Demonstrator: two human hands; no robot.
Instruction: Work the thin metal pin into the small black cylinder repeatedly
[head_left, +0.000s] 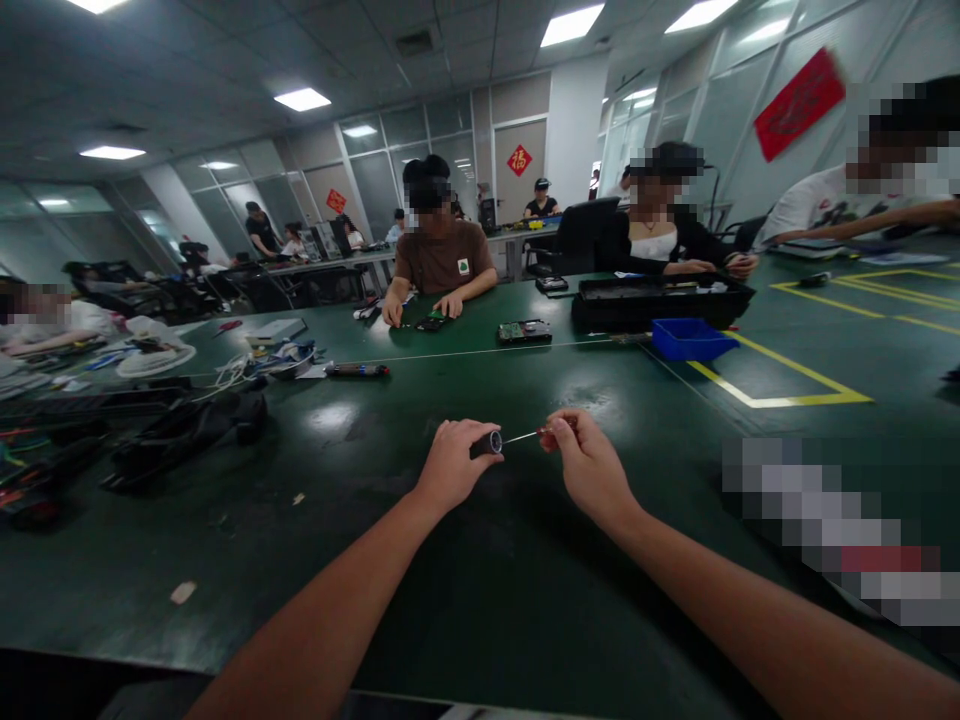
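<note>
Cylinder (492, 443) 1, pinched in left hand (452, 466) | rod (521, 437) 1, pinched in right hand (587, 466)

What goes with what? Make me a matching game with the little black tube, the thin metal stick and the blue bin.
Things:
1. little black tube
2. thin metal stick
3. blue bin

Places:
A. on the green table, beside the yellow lines
B. pinched in the right hand
C. held in the left hand

Pairs: 1-C, 2-B, 3-A.
</note>
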